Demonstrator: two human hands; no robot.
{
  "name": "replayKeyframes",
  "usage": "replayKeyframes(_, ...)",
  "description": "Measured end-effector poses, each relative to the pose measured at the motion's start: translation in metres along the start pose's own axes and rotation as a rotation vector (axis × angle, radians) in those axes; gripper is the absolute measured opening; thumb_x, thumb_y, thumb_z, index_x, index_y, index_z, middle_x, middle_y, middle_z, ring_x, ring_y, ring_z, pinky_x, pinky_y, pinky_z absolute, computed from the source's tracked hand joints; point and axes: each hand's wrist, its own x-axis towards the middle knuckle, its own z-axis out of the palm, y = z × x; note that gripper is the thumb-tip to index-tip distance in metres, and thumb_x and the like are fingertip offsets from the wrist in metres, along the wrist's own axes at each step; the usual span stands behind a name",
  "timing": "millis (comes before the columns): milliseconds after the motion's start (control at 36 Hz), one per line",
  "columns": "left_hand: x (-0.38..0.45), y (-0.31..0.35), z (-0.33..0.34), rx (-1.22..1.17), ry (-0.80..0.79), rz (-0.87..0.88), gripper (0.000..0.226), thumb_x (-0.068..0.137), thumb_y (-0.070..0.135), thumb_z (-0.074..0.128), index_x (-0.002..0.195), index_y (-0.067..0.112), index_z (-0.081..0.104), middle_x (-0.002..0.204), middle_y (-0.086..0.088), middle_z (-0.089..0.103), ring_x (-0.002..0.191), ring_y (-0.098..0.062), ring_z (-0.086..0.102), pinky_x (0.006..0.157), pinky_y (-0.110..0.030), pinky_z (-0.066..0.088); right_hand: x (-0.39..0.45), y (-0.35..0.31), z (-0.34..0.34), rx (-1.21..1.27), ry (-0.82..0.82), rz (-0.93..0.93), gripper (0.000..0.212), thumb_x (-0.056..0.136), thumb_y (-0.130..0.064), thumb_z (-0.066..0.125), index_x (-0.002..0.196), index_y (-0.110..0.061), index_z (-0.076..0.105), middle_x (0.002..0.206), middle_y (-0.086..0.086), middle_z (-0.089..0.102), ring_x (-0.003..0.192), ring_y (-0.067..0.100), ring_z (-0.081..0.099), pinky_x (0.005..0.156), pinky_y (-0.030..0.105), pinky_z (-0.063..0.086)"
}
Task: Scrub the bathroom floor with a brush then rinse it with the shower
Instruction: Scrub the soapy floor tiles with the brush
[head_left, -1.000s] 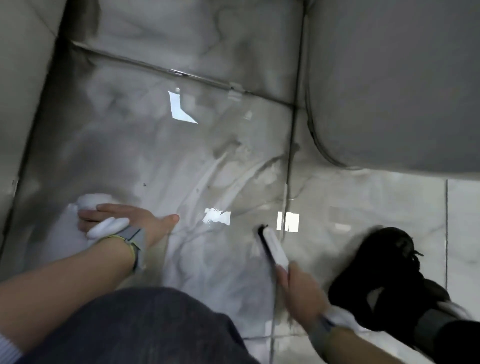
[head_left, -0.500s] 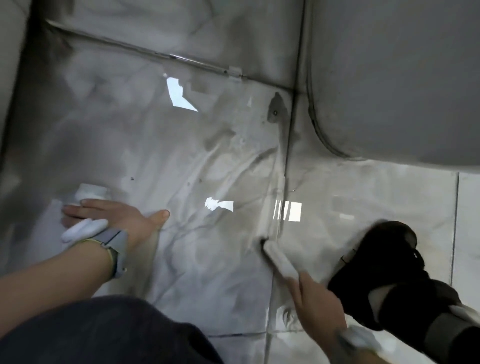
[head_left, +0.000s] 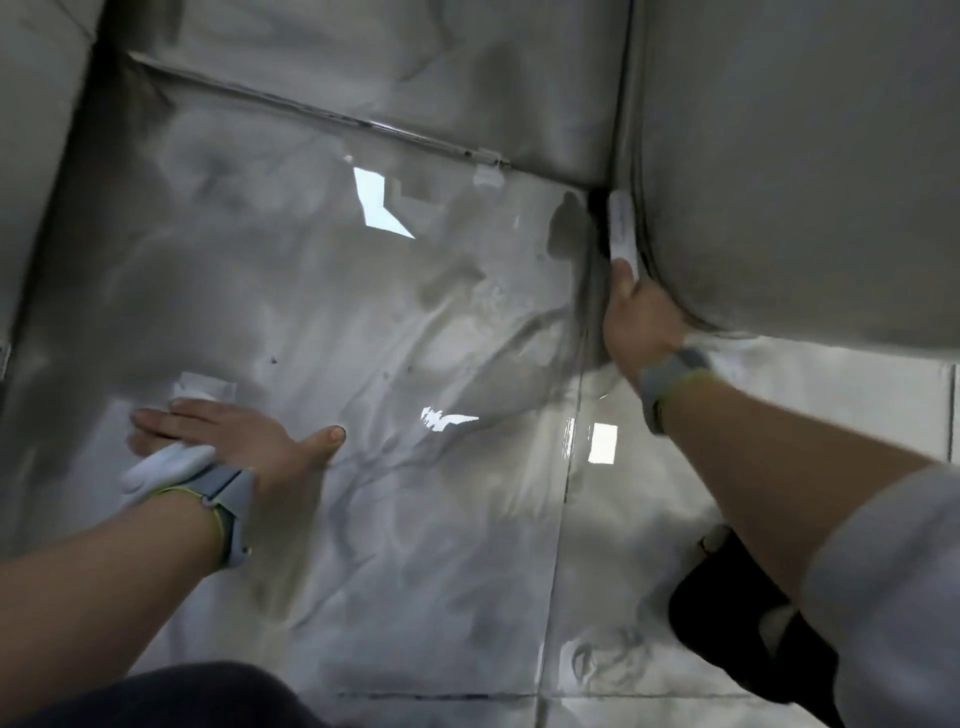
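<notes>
Wet floor (head_left: 395, 519) shines all around you. Your right hand (head_left: 636, 317), wrapped tight on the brush (head_left: 621, 223), has pushed it up into the far corner. Your left hand (head_left: 228, 431) stays flat. Rinsing comes later.

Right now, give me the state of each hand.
Left hand: open, flat on the floor.
Right hand: closed on the brush.
</notes>
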Motion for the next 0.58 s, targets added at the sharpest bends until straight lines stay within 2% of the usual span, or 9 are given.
replayKeyframes(56,0.002,-0.002,0.000,-0.024,-0.013,0.007,0.198,0.000,0.111,0.007,0.155,-0.011,-0.004,0.160,-0.041,-0.009,0.147,-0.060,-0.010,0.117,-0.072,0.003,-0.038,0.026,0.009,0.039,-0.039,0.014,0.070,0.103,-0.063,0.024,0.113,-0.005,0.062,0.116,0.025,0.065,0.112,0.043,0.059,0.088,0.042,0.043)
replayKeyframes(111,0.003,0.001,-0.001,-0.038,-0.021,0.009,0.199,-0.001,0.111,0.009,0.155,-0.011,-0.005,0.160,-0.040,-0.010,0.147,-0.060,-0.011,0.117,-0.072,0.002,-0.092,0.059,0.019,0.005,-0.108,0.005,0.063,0.101,-0.064,0.024,0.096,-0.012,0.059,0.094,0.015,0.067,0.102,0.040,0.062,0.078,0.038,0.040)
replayKeyframes(222,-0.015,0.003,-0.004,-0.090,0.052,0.003,0.186,0.024,0.110,0.044,0.155,-0.011,-0.008,0.161,-0.038,-0.012,0.149,-0.055,-0.011,0.119,-0.069,0.002,-0.176,0.105,0.027,-0.225,-0.261,-0.077,0.056,0.094,-0.070,0.023,0.087,-0.020,0.047,0.080,0.006,0.066,0.089,0.036,0.065,0.072,0.041,0.048)
replayKeyframes(278,-0.027,0.004,-0.007,-0.123,0.128,-0.012,0.179,0.037,0.103,0.060,0.154,-0.011,-0.012,0.161,-0.037,-0.015,0.151,-0.051,-0.012,0.120,-0.067,0.002,-0.165,0.100,0.024,-0.295,-0.293,-0.108,0.055,0.095,-0.069,0.023,0.088,-0.020,0.048,0.079,0.005,0.066,0.086,0.035,0.066,0.072,0.042,0.050)
replayKeyframes(361,-0.036,0.004,-0.008,-0.142,0.178,-0.004,0.171,0.048,0.093,0.071,0.153,-0.013,-0.013,0.161,-0.038,-0.016,0.152,-0.049,-0.011,0.121,-0.064,0.001,-0.099,0.061,0.021,-0.180,-0.252,-0.133,0.059,0.098,-0.065,0.022,0.087,-0.016,0.054,0.084,0.012,0.066,0.094,0.038,0.065,0.080,0.042,0.047)
replayKeyframes(417,-0.031,0.001,-0.007,-0.119,0.171,0.013,0.171,0.047,0.098,0.066,0.154,-0.012,-0.008,0.161,-0.039,-0.013,0.151,-0.053,-0.010,0.120,-0.066,0.000,-0.037,0.022,0.016,-0.149,-0.170,-0.128,0.064,0.105,-0.056,0.023,0.106,-0.007,0.064,0.109,0.025,0.066,0.110,0.041,0.061,0.091,0.042,0.044)
replayKeyframes(472,-0.020,0.000,-0.004,-0.087,0.111,0.017,0.181,0.029,0.112,0.042,0.157,-0.009,-0.002,0.161,-0.039,-0.010,0.148,-0.058,-0.010,0.116,-0.070,-0.001,0.015,-0.012,0.007,-0.117,-0.167,-0.077,0.066,0.109,-0.048,0.019,0.134,0.002,0.055,0.128,0.030,0.059,0.120,0.042,0.056,0.099,0.044,0.042)
replayKeyframes(528,0.001,-0.002,0.003,-0.061,0.075,0.008,0.191,0.010,0.114,0.017,0.158,-0.005,0.004,0.161,-0.039,-0.008,0.146,-0.060,-0.010,0.114,-0.072,-0.001,0.046,-0.028,0.005,-0.069,-0.156,-0.014,0.068,0.109,-0.049,0.015,0.144,-0.001,0.049,0.132,0.028,0.057,0.121,0.043,0.056,0.101,0.047,0.042)
replayKeyframes(583,0.005,-0.003,0.004,-0.055,0.064,0.003,0.193,0.007,0.114,0.013,0.158,-0.007,0.003,0.161,-0.039,-0.008,0.146,-0.060,-0.010,0.114,-0.072,-0.001,0.043,-0.031,0.006,-0.058,-0.113,0.006,0.073,0.106,-0.055,0.012,0.146,-0.007,0.048,0.138,0.027,0.055,0.125,0.044,0.053,0.107,0.048,0.040)
